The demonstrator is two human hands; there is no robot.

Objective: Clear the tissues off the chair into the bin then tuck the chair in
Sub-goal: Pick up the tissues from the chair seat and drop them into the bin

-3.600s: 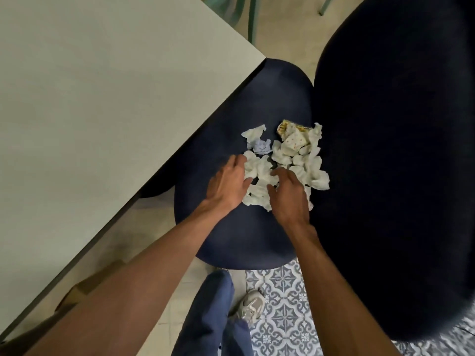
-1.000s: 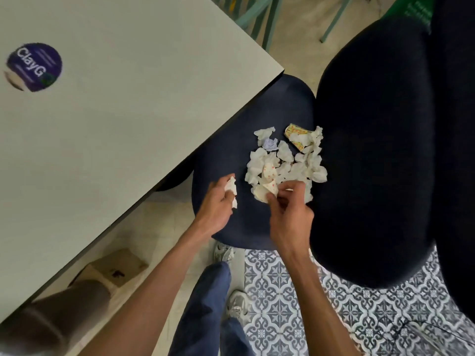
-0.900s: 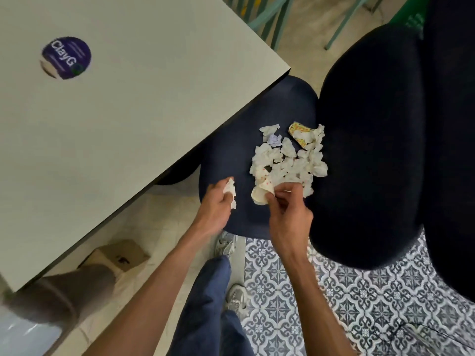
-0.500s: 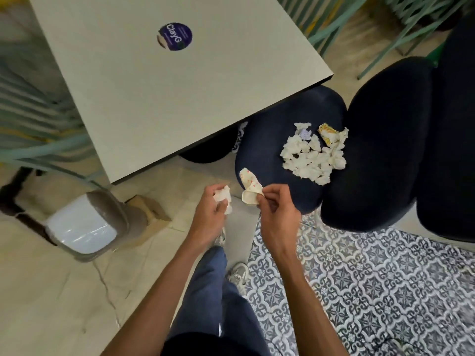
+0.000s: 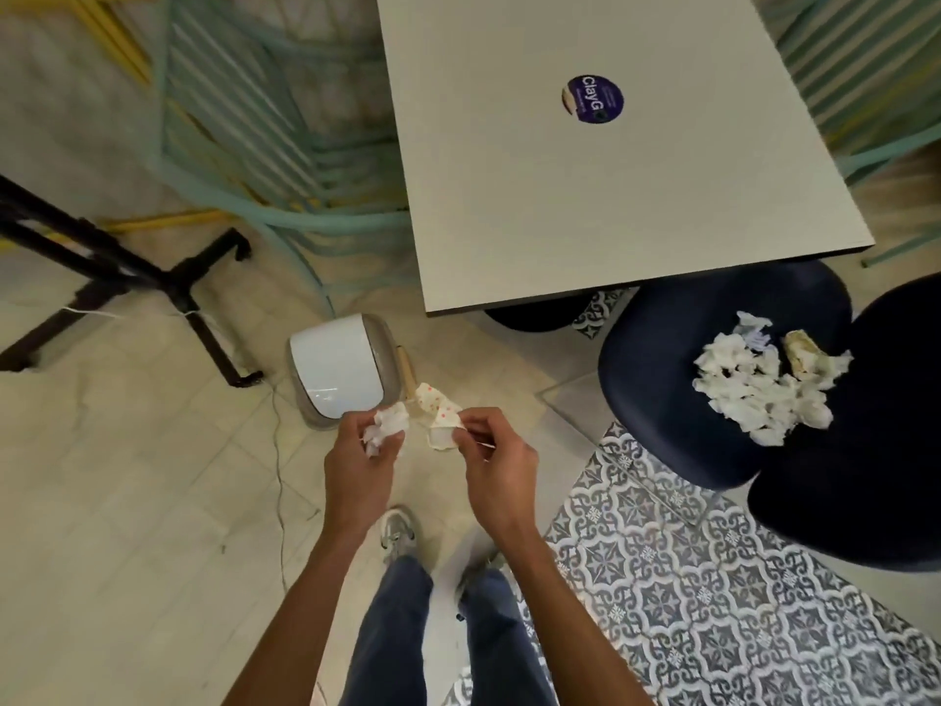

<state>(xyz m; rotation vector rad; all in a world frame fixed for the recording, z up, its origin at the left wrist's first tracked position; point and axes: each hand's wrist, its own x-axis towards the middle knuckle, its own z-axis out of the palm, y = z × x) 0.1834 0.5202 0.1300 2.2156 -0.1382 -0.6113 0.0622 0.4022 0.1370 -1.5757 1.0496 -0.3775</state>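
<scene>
Crumpled white tissues (image 5: 758,389) heaped at the rear edge of the navy chair (image 5: 657,400) seat, up against the backrest, with 1 yellowish scrap (image 5: 802,354) at the pile's far side. Not yet tucked in, standing just beside the near right corner of the table (image 5: 611,196). 2 pieces lifted clear: a balled white tissue (image 5: 388,426) gripped in the curled fingers of the left hand (image 5: 359,473), a red-dotted tissue (image 5: 439,416) pinched between thumb and fingertips of the right hand (image 5: 501,473). Both hands side by side above the floor, just short of the white-lidded bin (image 5: 338,372), lid down. Round purple sticker (image 5: 593,99) on the tabletop; patterned tiles (image 5: 713,578) beneath the chair; jeans (image 5: 397,629) and 1 grey shoe (image 5: 398,532) below.
</scene>
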